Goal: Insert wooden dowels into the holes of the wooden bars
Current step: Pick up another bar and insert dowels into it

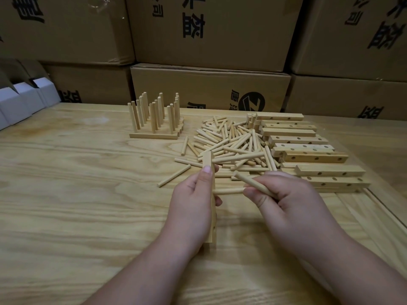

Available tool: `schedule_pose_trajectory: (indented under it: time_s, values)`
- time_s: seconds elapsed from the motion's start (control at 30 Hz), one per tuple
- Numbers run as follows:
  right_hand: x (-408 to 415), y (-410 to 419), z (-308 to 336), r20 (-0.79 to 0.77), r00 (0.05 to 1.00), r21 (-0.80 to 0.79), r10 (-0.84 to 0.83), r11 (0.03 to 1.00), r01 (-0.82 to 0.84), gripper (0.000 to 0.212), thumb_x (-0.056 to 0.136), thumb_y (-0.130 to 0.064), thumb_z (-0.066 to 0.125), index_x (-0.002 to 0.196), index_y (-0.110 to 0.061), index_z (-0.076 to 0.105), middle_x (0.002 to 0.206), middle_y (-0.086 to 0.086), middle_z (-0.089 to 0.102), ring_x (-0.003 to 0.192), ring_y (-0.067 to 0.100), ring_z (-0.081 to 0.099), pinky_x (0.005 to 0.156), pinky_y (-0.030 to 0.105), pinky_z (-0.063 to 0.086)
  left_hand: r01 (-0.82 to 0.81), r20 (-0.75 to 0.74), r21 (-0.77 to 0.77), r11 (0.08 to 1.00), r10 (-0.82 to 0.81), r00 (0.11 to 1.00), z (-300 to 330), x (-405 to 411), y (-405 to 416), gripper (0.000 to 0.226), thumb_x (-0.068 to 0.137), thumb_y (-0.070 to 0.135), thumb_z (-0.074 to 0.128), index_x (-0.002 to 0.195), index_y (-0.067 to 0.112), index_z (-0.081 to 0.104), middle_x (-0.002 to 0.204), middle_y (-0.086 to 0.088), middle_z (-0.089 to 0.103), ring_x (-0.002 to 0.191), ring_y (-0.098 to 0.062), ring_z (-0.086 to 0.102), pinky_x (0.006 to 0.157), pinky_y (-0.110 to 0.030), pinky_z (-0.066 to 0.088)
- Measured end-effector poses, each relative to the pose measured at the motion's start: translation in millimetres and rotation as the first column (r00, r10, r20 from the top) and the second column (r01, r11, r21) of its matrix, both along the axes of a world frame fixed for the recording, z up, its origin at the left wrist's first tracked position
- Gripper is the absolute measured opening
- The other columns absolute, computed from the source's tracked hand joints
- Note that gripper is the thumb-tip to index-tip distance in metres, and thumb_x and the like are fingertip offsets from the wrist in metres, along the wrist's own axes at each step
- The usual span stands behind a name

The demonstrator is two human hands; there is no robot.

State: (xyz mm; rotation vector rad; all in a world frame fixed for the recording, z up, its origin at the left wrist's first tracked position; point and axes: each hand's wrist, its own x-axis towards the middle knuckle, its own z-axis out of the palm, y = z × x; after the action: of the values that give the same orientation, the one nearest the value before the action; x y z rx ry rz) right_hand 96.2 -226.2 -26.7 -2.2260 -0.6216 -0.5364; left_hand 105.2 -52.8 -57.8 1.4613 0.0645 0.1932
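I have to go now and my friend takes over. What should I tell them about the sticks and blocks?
Left hand grips one wooden bar, held on end.
Right hand holds two dowels: one dowel points sideways into the bar, a spare dowel lies ready in the grip.
Done: finished bars with upright dowels stand at the table's far side.
Left: a loose dowel pile and empty bars on the right.
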Motion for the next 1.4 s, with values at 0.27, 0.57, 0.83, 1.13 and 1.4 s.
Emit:
schedule_pose_trajectory:
  time_s: [0.27, 0.57, 0.83, 1.13, 1.4]
  values:
    - [1, 2, -11, 0.002, 0.997, 0.121, -0.077, 0.99, 0.076, 0.014, 0.093, -0.034, 0.061, 0.099, -0.031, 0.073, 0.085, -0.016, 0.065, 0.084, 0.001, 0.062, 0.068, 0.008, 0.041, 0.088, -0.036, -0.177, 0.98, -0.096, 0.995, 1, 2, 4, 0.046, 0.098, 0.06, 0.04, 0.106, 0.033, 0.076, 0.065, -0.007, 0.066, 0.053, -0.018, 0.057, 0.053, -0.034, 0.049]
    - [-1, 6, -12, -0.075, 0.991, 0.334, -0.114, 0.933, 0.133, 0.03, 0.088, -0.05, 0.06, 0.115, -0.056, 0.049, 0.077, -0.02, 0.063, 0.06, 0.0, 0.058, 0.055, 0.008, 0.043, 0.11, -0.047, -0.115, 0.987, -0.116, 0.992, -3, 5, 6, 0.045, 0.097, 0.052, 0.047, 0.08, 0.02, 0.072, 0.067, -0.004, 0.063, 0.047, -0.017, 0.052, 0.05, -0.03, 0.042]
    - [-8, 19, -16, -0.174, 0.981, 0.271, 0.086, 0.962, -0.036, 0.003, 0.088, -0.032, 0.058, 0.09, -0.033, 0.059, 0.071, -0.005, 0.058, 0.055, 0.015, 0.048, 0.05, 0.027, 0.039, 0.002, -0.09, -0.437, 0.899, -0.046, 0.995, 4, 8, 5, 0.046, 0.107, 0.038, 0.039, 0.107, 0.004, 0.069, 0.054, -0.007, 0.049, 0.039, -0.017, 0.042, 0.04, -0.027, 0.038]
    - [-8, 17, -13, -0.117, 0.987, 0.245, 0.107, 0.967, -0.075, 0.014, 0.081, -0.017, 0.069, 0.091, -0.027, 0.072, 0.079, -0.006, 0.058, 0.066, 0.017, 0.054, 0.055, 0.022, 0.043, 0.007, -0.063, -0.41, 0.912, -0.036, 0.997, 4, 8, 4, 0.046, 0.107, 0.038, 0.038, 0.114, 0.004, 0.068, 0.057, -0.004, 0.049, 0.04, -0.018, 0.041, 0.042, -0.026, 0.037]
    - [-9, 14, -8, -0.1, 0.986, 0.208, 0.137, 0.971, -0.114, 0.012, 0.081, -0.017, 0.071, 0.09, -0.024, 0.073, 0.08, -0.008, 0.057, 0.063, 0.016, 0.051, 0.053, 0.022, 0.042, 0.036, -0.014, -0.284, 0.958, -0.042, 0.999, 0, 8, 6, 0.039, 0.106, 0.039, 0.043, 0.088, 0.014, 0.067, 0.059, -0.006, 0.054, 0.043, -0.019, 0.046, 0.04, -0.027, 0.039]
